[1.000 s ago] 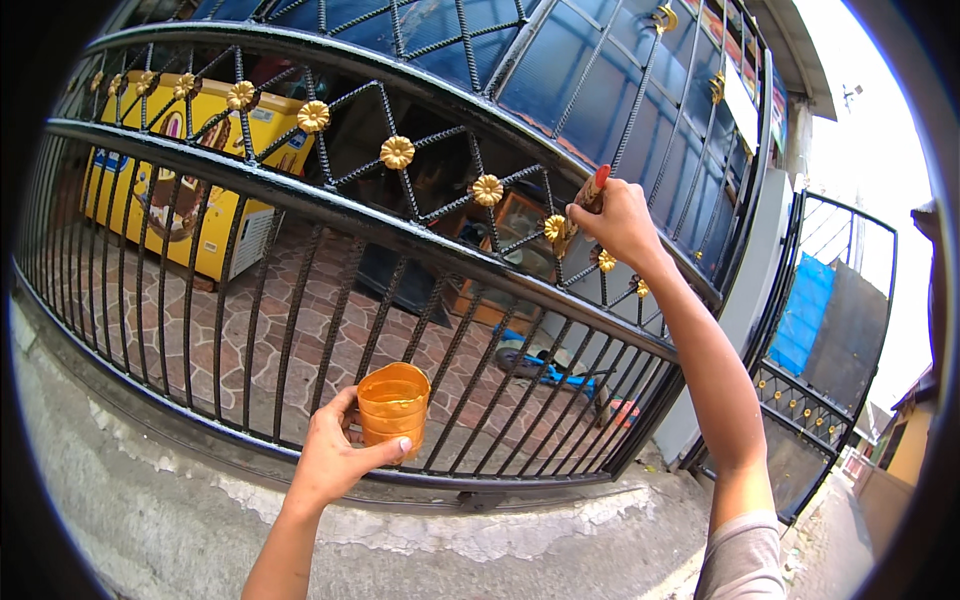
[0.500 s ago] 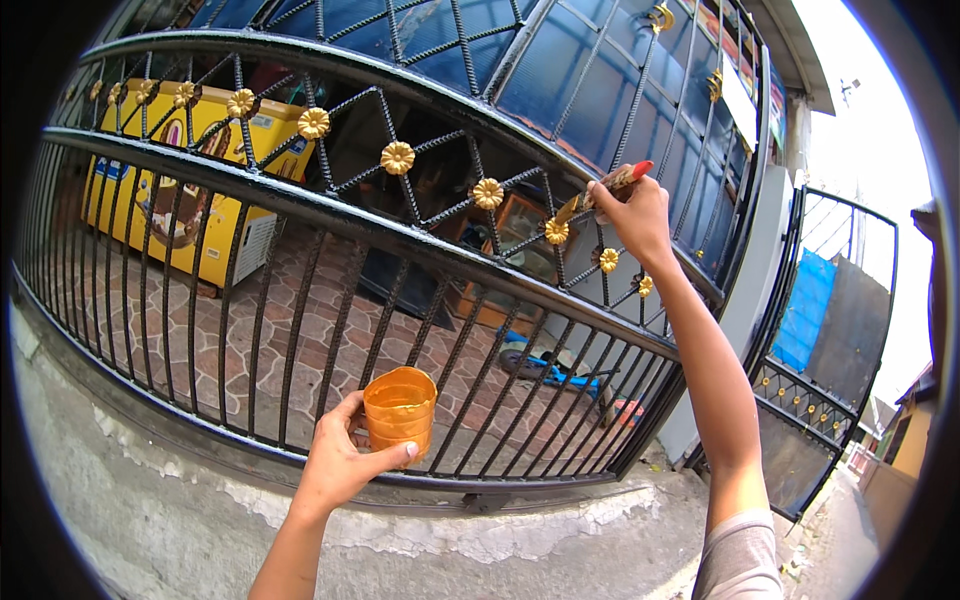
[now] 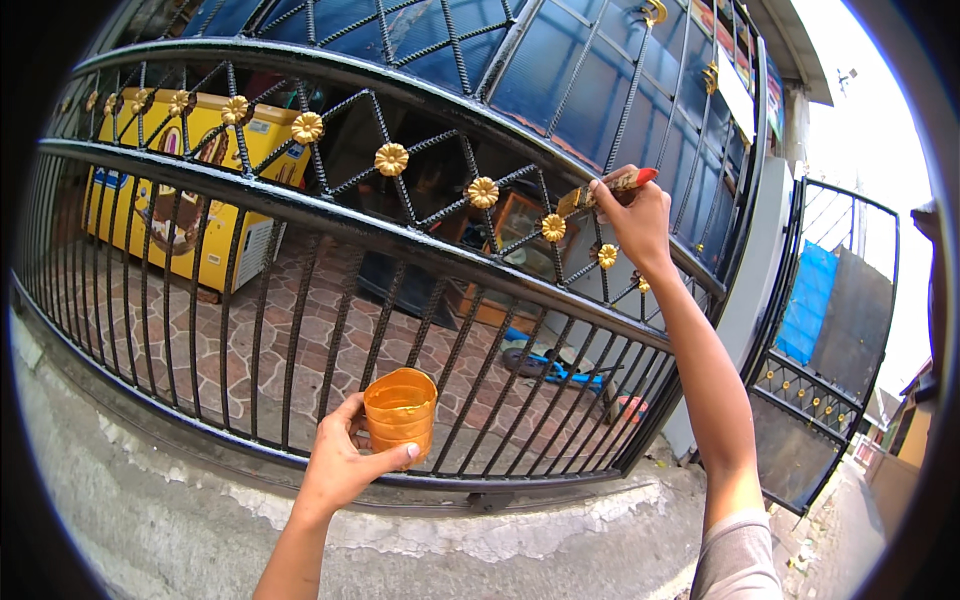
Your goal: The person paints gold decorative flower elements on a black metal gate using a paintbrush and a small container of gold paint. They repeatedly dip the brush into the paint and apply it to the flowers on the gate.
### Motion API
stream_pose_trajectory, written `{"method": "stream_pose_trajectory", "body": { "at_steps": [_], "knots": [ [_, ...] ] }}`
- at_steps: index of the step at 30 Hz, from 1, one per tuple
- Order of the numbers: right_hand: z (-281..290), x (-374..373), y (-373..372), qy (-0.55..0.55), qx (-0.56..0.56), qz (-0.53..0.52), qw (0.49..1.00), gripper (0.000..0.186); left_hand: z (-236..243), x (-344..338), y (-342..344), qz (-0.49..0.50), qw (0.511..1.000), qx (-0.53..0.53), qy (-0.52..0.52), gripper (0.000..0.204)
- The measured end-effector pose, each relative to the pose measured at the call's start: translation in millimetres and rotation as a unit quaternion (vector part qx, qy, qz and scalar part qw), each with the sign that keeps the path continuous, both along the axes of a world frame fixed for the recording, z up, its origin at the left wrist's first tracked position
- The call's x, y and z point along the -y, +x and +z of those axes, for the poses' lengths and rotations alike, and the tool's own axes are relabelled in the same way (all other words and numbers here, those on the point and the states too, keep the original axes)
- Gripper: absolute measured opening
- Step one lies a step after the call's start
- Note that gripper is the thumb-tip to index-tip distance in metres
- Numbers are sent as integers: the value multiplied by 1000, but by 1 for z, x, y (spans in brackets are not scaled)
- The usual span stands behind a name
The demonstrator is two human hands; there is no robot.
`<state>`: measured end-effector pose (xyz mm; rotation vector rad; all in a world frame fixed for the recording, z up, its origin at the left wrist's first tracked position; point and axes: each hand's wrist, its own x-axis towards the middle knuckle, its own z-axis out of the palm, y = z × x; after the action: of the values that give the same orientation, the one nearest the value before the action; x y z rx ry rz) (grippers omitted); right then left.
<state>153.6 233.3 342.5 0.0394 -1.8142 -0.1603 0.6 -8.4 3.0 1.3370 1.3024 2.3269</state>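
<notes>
Gilding seems in hand, right hand [image 3: 638, 220] pinching a red-tipped wooden paintbrush [image 3: 628, 181] beside, perhaps touching, a gold flower-shaped rosette [image 3: 553, 228] on a black metal gate [image 3: 440, 249], left hand [image 3: 343, 457] gripping a gold-orange plastic cup [image 3: 400, 418], and the next dab probably wants light pressure.

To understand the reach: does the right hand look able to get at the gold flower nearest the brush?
Probably yes: the right hand holds the brush with its bristles close to the gold flower, and nothing visible stands between.
</notes>
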Motion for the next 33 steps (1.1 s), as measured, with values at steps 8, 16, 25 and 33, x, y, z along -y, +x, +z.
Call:
{"method": "stream_pose_trajectory", "body": {
  "at_steps": [8,16,25,33],
  "knots": [
    [-11,21,4,193,131,-95,968,18,-3,-4,-3,3,1000,-2,7,69],
    [-6,36,11,150,232,-139,951,16,-2,1,-3,-2,1000,16,6,69],
    [7,35,-2,128,224,-194,946,17,0,5,-5,-7,1000,-1,-26,72],
    [7,42,1,117,220,-188,950,21,1,8,-4,0,1000,7,-2,74]
  ]
}}
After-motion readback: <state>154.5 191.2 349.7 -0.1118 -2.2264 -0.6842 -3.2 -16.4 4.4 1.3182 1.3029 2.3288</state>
